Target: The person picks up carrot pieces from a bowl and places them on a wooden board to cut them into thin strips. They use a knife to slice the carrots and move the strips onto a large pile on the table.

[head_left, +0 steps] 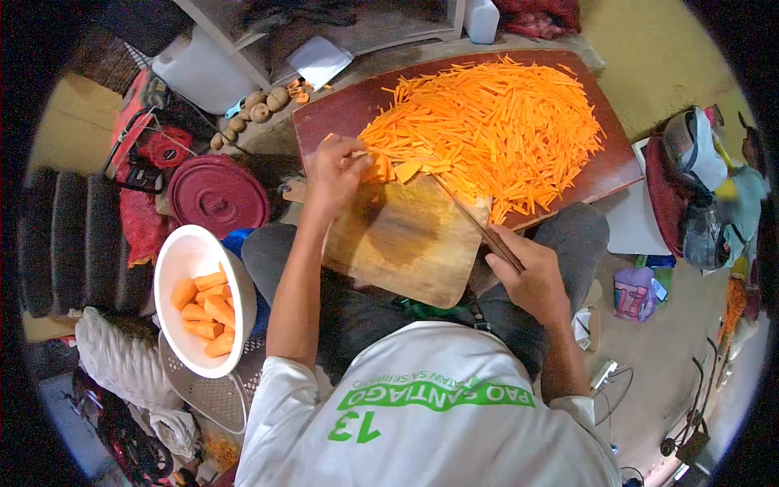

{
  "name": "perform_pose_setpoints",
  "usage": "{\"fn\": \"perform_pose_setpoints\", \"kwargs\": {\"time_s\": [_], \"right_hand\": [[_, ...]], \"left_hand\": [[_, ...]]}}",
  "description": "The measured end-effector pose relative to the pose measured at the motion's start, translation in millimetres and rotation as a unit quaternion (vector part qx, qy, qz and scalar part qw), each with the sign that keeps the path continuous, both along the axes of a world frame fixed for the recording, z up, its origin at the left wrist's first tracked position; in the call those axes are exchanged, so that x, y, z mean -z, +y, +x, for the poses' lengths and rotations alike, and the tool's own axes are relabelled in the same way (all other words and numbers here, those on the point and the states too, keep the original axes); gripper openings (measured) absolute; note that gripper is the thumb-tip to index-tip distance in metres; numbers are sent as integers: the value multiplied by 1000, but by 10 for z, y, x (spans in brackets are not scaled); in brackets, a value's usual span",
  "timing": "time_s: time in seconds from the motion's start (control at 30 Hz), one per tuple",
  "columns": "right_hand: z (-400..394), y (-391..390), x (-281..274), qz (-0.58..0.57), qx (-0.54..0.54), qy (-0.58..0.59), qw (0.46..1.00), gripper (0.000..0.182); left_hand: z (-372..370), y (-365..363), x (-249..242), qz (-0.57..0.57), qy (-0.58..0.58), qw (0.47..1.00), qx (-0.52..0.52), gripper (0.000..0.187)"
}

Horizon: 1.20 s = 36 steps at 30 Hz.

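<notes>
My right hand [529, 272] is wrapped around the dark handle of a knife [505, 247], whose blade reaches up and left over the wooden cutting board [434, 272]. At the board's far left edge, my left hand [334, 169] has its fingers curled over cut carrot pieces [377, 168]; the fingertips are partly hidden. A flat carrot slice [408, 170] lies between that hand and the blade. Beyond the board, a large heap of carrot sticks [495, 122] spreads over a dark red tabletop [345, 109]. A wet, darker patch marks the middle of the board, which rests by my lap.
To the left, a white bowl [166, 333] holds several peeled carrots [213, 312]. A maroon round lid [217, 195] is behind it. Brown potato-like roots [260, 109] and a light blue peeler-like tool [234, 108] lie at the upper left. A purple pouch [634, 294] sits on the right floor.
</notes>
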State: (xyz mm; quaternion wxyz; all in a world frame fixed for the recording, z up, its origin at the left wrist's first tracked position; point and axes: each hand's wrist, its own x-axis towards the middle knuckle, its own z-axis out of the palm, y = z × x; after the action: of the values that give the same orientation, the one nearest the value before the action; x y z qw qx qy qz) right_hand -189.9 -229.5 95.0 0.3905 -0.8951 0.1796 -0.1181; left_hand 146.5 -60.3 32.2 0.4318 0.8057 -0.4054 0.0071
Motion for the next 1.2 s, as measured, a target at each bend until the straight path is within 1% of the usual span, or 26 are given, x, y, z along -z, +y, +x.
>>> {"fn": "perform_pose_setpoints", "kwargs": {"time_s": [0.07,0.1,0.17,0.27,0.3,0.37,0.47,0.5,0.6,0.7,0.8,0.83,0.93,0.97,1.07,1.17,1.2], "right_hand": [[-7,47,10,47,0,7,999,45],[-19,68,39,39,0,5,999,45],[-39,102,122,22,-1,0,1000,45],[-26,139,88,34,-3,10,999,46],[-19,151,85,37,-2,9,999,46],[-14,169,87,41,2,6,999,45],[-58,146,155,5,-5,-29,1000,46],[-74,141,151,13,0,-29,1000,46],[-95,136,108,46,18,-17,999,45],[-53,134,-23,90,34,9,995,44],[-6,151,-24,128,20,22,991,43],[19,148,11,137,7,22,990,42],[91,198,143,132,-26,9,991,43],[121,222,169,125,-36,2,992,44],[215,287,121,108,-64,51,991,43],[276,384,239,95,-85,-8,992,42],[301,399,209,94,-97,2,991,42]], "left_hand": [[-104,73,15,11,39,999,8,28],[-176,77,-3,34,-42,998,12,26],[-328,29,-25,77,-204,976,18,23],[-566,-147,-182,129,-239,958,88,19],[-598,-207,-201,172,-276,941,97,20],[-543,-329,-34,183,-299,930,113,23],[-540,-434,28,188,-329,917,122,28],[-570,-451,-14,189,-338,914,122,29],[-731,-360,-139,116,-274,951,79,28],[-1020,-127,-158,56,-99,994,-4,23],[-1257,144,-16,71,20,996,-50,21],[-1314,217,47,61,39,996,-48,20],[-1520,394,84,63,40,996,-45,17],[-1528,449,151,68,59,996,-26,16],[-1572,575,102,124,-9,992,-14,16],[-1564,602,174,101,-21,995,9,17],[-1560,591,174,95,-44,994,16,20]]}}
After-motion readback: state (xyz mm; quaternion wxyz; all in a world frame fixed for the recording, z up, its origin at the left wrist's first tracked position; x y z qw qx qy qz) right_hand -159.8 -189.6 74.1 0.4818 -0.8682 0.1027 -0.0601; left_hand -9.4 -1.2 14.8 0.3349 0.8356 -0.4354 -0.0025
